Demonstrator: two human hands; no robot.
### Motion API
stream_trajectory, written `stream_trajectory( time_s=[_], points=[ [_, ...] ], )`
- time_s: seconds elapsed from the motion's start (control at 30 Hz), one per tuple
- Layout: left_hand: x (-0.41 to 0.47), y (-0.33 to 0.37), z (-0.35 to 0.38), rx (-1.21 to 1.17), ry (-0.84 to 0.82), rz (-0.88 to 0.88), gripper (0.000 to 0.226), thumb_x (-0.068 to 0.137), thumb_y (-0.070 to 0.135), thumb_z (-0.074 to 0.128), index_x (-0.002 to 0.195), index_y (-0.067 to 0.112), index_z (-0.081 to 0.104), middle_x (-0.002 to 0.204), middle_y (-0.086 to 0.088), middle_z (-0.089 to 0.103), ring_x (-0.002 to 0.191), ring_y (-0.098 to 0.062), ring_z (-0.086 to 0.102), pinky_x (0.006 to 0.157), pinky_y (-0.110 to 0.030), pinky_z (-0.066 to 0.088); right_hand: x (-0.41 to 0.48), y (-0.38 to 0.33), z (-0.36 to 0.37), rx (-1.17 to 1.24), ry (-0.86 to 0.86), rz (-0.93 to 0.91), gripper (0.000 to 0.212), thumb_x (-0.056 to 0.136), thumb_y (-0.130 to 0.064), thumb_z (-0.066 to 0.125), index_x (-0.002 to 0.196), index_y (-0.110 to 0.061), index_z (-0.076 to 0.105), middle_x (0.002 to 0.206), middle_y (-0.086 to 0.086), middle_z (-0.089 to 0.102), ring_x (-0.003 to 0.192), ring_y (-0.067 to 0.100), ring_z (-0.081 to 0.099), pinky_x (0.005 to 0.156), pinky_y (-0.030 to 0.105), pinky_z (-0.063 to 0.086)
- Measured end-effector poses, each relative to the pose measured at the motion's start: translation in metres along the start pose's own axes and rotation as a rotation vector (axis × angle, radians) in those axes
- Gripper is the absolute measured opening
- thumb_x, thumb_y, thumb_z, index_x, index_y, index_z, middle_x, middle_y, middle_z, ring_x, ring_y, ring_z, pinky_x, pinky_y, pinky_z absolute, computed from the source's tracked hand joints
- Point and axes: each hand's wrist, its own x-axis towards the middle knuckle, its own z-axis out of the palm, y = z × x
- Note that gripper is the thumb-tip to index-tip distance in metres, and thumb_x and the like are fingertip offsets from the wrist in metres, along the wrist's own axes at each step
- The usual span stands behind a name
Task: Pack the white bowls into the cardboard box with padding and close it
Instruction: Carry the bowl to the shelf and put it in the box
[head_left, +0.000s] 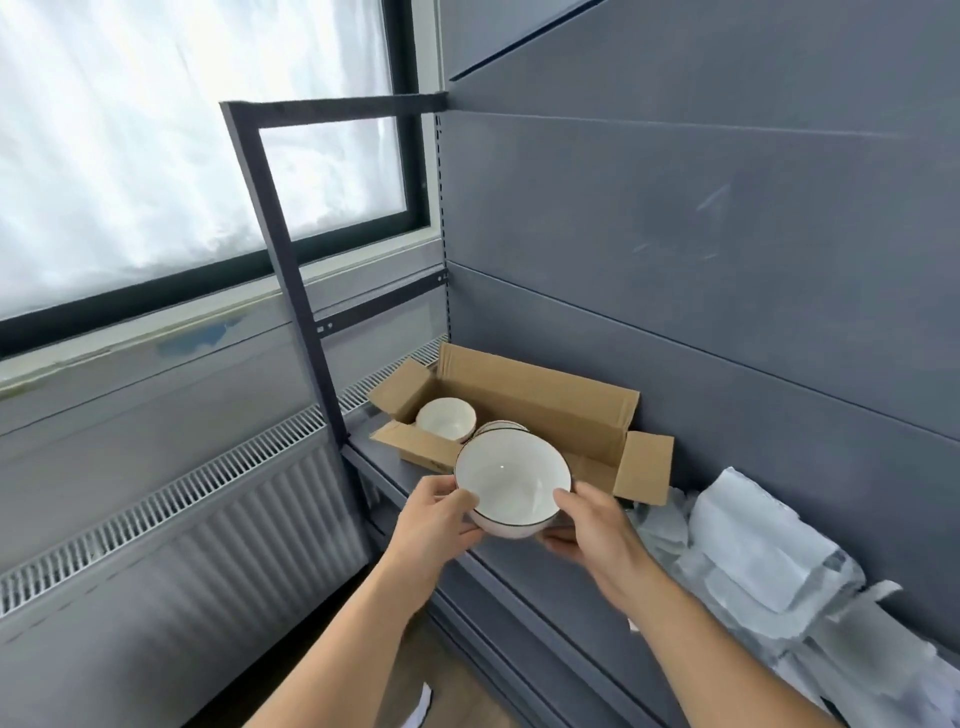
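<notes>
I hold a white bowl (511, 480) with a thin dark rim in both hands, just in front of the open cardboard box (540, 402). My left hand (434, 519) grips its left side and my right hand (597, 530) grips its right side. Inside the box sits another white bowl (445, 418) at the left end. A further bowl (501, 427) shows only its rim behind the held one. All box flaps stand open. White padding sheets (748, 545) lie crumpled on the shelf to the right of the box.
The box rests on a dark grey shelf (519, 587) backed by a grey panel wall (727, 234). A metal upright frame (291, 270) stands at the shelf's left end. A radiator (182, 561) and a window (156, 145) are to the left.
</notes>
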Motion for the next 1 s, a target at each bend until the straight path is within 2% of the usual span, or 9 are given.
stream_trajectory(
  time_s=[0.13, 0.3, 0.43, 0.57, 0.7, 0.8, 0.87, 1.0],
  points=[
    [0.041, 0.017, 0.024, 0.002, -0.034, -0.018, 0.023, 0.089, 0.008, 0.06, 0.111, 0.014, 0.054, 0.114, -0.008, 0.062, 0.101, -0.026, 0.067, 0.087, -0.04, 0.059, 0.045, -0.013, -0.015, 0.024, 0.045, 0.017, 0.018, 0.096, -0.02, 0.05, 0.101, -0.012, 0.066, 0.107, 0.015, 0.068, 0.097, 0.029, 0.066, 0.068, 0.031, 0.056],
    [0.088, 0.031, 0.047, 0.025, -0.087, -0.063, 0.026, 0.088, 0.007, 0.06, 0.113, 0.012, 0.054, 0.116, -0.012, 0.061, 0.103, -0.031, 0.066, 0.083, -0.038, 0.06, 0.087, -0.02, -0.032, 0.054, 0.086, 0.039, 0.015, 0.097, -0.019, 0.05, 0.095, -0.014, 0.064, 0.109, 0.015, 0.065, 0.102, 0.03, 0.063, 0.074, 0.036, 0.059],
    [0.124, 0.036, 0.06, 0.113, -0.109, -0.071, 0.023, 0.088, 0.006, 0.061, 0.11, 0.012, 0.058, 0.115, -0.015, 0.062, 0.105, -0.03, 0.065, 0.088, -0.04, 0.058, 0.112, -0.023, -0.04, 0.055, 0.128, 0.055, 0.016, 0.098, -0.017, 0.047, 0.098, -0.011, 0.062, 0.11, 0.014, 0.064, 0.102, 0.027, 0.062, 0.082, 0.042, 0.06],
    [0.163, 0.035, 0.071, 0.15, -0.176, -0.075, 0.02, 0.087, 0.005, 0.061, 0.103, 0.017, 0.06, 0.115, -0.01, 0.062, 0.108, -0.026, 0.063, 0.089, -0.037, 0.058, 0.14, -0.022, -0.045, 0.057, 0.2, 0.07, 0.015, 0.099, -0.016, 0.047, 0.094, -0.014, 0.061, 0.111, 0.014, 0.063, 0.1, 0.026, 0.063, 0.082, 0.045, 0.06],
    [0.197, 0.034, 0.083, 0.18, -0.239, -0.084, 0.021, 0.089, 0.002, 0.058, 0.091, 0.022, 0.061, 0.108, -0.005, 0.061, 0.107, -0.024, 0.061, 0.091, -0.036, 0.056, 0.166, -0.012, -0.048, 0.079, 0.283, 0.117, 0.02, 0.101, -0.016, 0.046, 0.114, -0.008, 0.059, 0.115, 0.012, 0.06, 0.102, 0.025, 0.06, 0.076, 0.041, 0.061],
    [0.226, 0.027, 0.087, 0.223, -0.275, -0.124, 0.022, 0.088, 0.003, 0.059, 0.104, 0.017, 0.063, 0.109, -0.005, 0.06, 0.106, -0.022, 0.061, 0.092, -0.036, 0.056, 0.183, 0.001, -0.051, 0.044, 0.333, 0.177, 0.028, 0.1, -0.022, 0.047, 0.125, -0.013, 0.055, 0.125, 0.01, 0.057, 0.111, 0.028, 0.058, 0.083, 0.045, 0.06],
    [0.24, 0.018, 0.09, 0.301, -0.295, -0.13, 0.031, 0.086, 0.007, 0.061, 0.116, 0.014, 0.062, 0.109, -0.005, 0.063, 0.103, -0.02, 0.063, 0.091, -0.037, 0.057, 0.19, 0.006, -0.052, 0.049, 0.362, 0.199, 0.026, 0.101, -0.02, 0.045, 0.125, -0.015, 0.054, 0.126, 0.009, 0.057, 0.113, 0.026, 0.057, 0.085, 0.042, 0.059],
    [0.255, 0.009, 0.097, 0.415, -0.288, -0.145, 0.029, 0.083, 0.01, 0.061, 0.111, 0.016, 0.063, 0.099, -0.005, 0.068, 0.096, -0.018, 0.066, 0.091, -0.041, 0.057, 0.199, 0.012, -0.052, 0.073, 0.393, 0.258, 0.028, 0.103, -0.016, 0.041, 0.129, -0.013, 0.05, 0.129, 0.009, 0.054, 0.117, 0.025, 0.053, 0.076, 0.029, 0.057]
  ],
)
